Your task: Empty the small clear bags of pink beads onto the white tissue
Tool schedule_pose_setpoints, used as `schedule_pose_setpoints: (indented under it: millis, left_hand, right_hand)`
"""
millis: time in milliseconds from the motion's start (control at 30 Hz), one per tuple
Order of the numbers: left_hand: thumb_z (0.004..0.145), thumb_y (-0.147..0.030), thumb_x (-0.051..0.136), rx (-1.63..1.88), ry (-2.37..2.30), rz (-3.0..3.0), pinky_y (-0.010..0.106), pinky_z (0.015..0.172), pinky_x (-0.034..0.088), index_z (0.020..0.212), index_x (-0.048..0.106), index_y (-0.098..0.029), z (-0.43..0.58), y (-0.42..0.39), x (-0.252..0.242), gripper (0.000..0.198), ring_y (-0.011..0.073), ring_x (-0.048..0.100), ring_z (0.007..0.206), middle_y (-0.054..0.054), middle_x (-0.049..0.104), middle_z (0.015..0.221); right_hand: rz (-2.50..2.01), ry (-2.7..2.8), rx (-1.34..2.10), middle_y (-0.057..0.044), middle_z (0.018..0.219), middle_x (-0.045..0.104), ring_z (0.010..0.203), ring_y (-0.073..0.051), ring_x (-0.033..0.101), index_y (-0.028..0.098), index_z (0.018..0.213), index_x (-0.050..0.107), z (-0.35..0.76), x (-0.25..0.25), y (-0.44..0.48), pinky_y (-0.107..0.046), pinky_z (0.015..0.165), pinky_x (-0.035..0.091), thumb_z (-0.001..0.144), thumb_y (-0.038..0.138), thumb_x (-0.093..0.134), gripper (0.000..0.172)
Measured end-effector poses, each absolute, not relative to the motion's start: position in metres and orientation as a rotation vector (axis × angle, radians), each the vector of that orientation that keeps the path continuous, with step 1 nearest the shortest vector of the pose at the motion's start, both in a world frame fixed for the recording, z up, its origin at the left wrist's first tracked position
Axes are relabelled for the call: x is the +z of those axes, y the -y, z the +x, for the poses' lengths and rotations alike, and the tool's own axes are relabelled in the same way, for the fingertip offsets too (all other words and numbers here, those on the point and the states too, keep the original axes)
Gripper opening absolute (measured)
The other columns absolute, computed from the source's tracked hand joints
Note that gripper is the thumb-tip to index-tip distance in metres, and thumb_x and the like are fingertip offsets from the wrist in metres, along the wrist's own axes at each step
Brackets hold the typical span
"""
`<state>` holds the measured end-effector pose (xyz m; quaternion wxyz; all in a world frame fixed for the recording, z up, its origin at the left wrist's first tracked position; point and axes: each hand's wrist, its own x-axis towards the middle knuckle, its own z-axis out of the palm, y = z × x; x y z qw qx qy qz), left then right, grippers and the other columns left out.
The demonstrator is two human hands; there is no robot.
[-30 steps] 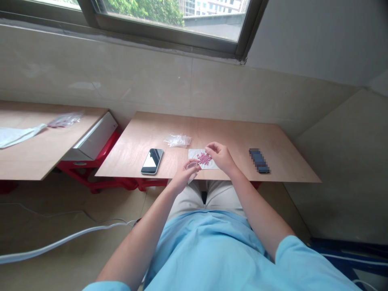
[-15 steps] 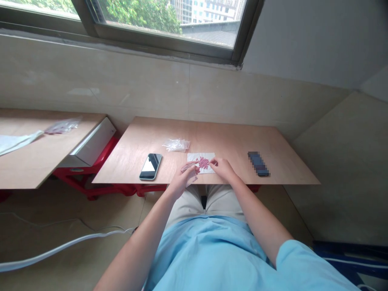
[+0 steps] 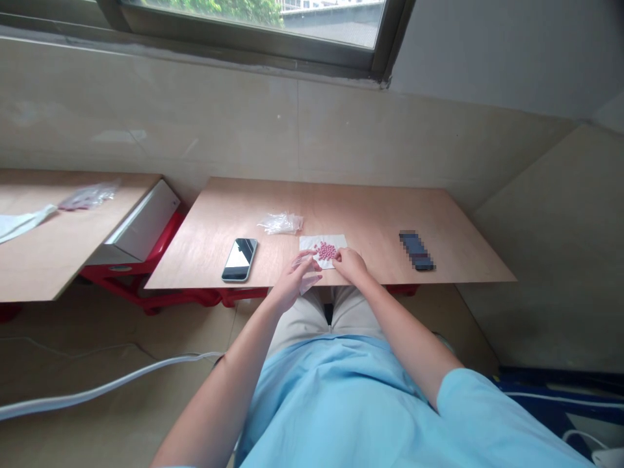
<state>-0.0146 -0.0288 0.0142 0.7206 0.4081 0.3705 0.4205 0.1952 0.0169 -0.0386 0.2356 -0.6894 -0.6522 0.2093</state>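
Observation:
Several small pinkish-red beads [image 3: 325,250] lie heaped on a white sheet [image 3: 341,241] near the front edge of the table. Over the sheet's left side, my left hand [image 3: 293,276] holds a small clear plastic bag [image 3: 309,281], its fingers closed around it. My right hand [image 3: 351,265] rests at the sheet's right edge, thumb and fingertips pinched together beside the beads. Whatever is between those fingertips is too small to make out.
A pile of clear plastic bags [image 3: 281,223] lies behind the sheet. On the left is a smartphone [image 3: 239,260]; a dark blurred object [image 3: 417,251] lies on the right. Another table [image 3: 92,237] stands at the left, with red stools [image 3: 146,289] beneath.
My head view has tilted down a little, so everything sits higher in the picture. My right hand has moved slightly left, closer to the beads. My left hand still holds the bag.

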Motion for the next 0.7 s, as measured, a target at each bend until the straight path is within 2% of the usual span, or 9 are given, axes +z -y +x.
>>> schedule_pose_setpoints:
  millis: [100, 233, 400, 500, 600, 700]
  left_hand:
    - [0.084, -0.051, 0.073, 0.84, -0.853, 0.93, 0.03, 0.079, 0.054, 0.119, 0.063, -0.026, -0.016, 0.028, 0.012, 0.044, 0.0181, 0.066, 0.091, 0.006, 0.065, 0.098]
    - [0.082, -0.043, 0.076, 0.817, -0.841, 1.002, 0.027, 0.078, 0.051, 0.116, 0.067, -0.024, -0.016, 0.029, 0.01, 0.039, 0.0175, 0.064, 0.093, 0.006, 0.066, 0.097]
    - [0.081, -0.04, 0.077, 0.831, -0.784, 1.037, 0.027, 0.077, 0.049, 0.112, 0.068, -0.021, -0.013, 0.031, 0.011, 0.037, 0.0166, 0.064, 0.089, 0.006, 0.067, 0.095]
    - [0.081, -0.039, 0.078, 0.866, -0.772, 1.017, 0.028, 0.079, 0.049, 0.111, 0.069, -0.021, -0.013, 0.031, 0.012, 0.037, 0.0172, 0.064, 0.091, 0.006, 0.068, 0.097]
    - [0.079, -0.039, 0.079, 0.878, -0.792, 0.943, 0.032, 0.083, 0.051, 0.112, 0.069, -0.022, -0.014, 0.032, 0.014, 0.039, 0.0205, 0.065, 0.099, 0.007, 0.068, 0.1]
    - [0.081, -0.039, 0.076, 0.876, -0.758, 0.872, 0.037, 0.087, 0.053, 0.116, 0.069, -0.022, -0.014, 0.032, 0.017, 0.039, 0.0237, 0.064, 0.105, 0.009, 0.069, 0.103]
  right_hand:
    - [-1.795, 1.771, 0.645, -0.005, 0.086, 0.072, 0.08, -0.019, 0.066, 0.02, 0.082, 0.069, 0.197, -0.018, -0.016, -0.027, 0.074, 0.047, 0.086, 0.024, 0.064, 0.008]
    - [-1.399, 1.562, 0.784, -0.002, 0.08, 0.068, 0.072, -0.017, 0.063, 0.019, 0.093, 0.067, 0.187, 0.033, -0.006, -0.026, 0.064, 0.048, 0.095, 0.038, 0.055, 0.023]
    - [-1.213, 1.88, 0.682, -0.002, 0.086, 0.065, 0.073, -0.015, 0.06, 0.02, 0.089, 0.071, 0.167, 0.088, 0.019, -0.027, 0.069, 0.046, 0.091, 0.037, 0.063, 0.019]
    - [-1.234, 2.011, 0.663, -0.002, 0.086, 0.064, 0.072, -0.015, 0.058, 0.021, 0.087, 0.073, 0.164, 0.09, 0.026, -0.027, 0.071, 0.046, 0.088, 0.036, 0.068, 0.016]
    - [-1.303, 1.857, 0.636, -0.002, 0.086, 0.066, 0.073, -0.015, 0.059, 0.021, 0.088, 0.073, 0.17, 0.074, 0.025, -0.028, 0.072, 0.046, 0.091, 0.035, 0.064, 0.017]
    - [-1.354, 1.735, 0.747, -0.002, 0.083, 0.069, 0.071, -0.016, 0.06, 0.02, 0.088, 0.073, 0.181, 0.049, 0.021, -0.027, 0.07, 0.047, 0.091, 0.038, 0.062, 0.021]
